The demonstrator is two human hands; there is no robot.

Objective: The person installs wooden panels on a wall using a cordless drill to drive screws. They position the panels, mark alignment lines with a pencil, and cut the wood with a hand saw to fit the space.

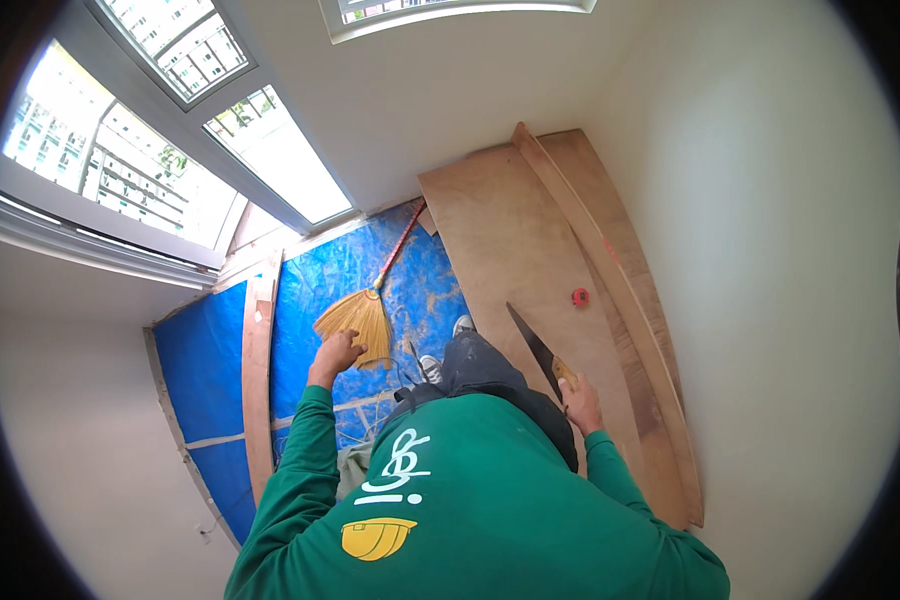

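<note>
Saw (539, 350): tapered dark blade (526, 328), wooden handle (563, 371), over smooth brown plywood (500, 230). My right hand (583, 402) is clamped on the handle; left hand (338, 356) well apart, fingers loosely curled, above fan-shaped straw broom (368, 312) on crinkled blue tarp (315, 270).

The blue plastic-covered floor (305, 245) bears a narrow brown wooden board (257, 385) toward its left edge, a red-handled straw broom (362, 312) pointing to its far edge and broad brown plywood (495, 235) along its right edge, bearing a small red tape measure (580, 297).
</note>
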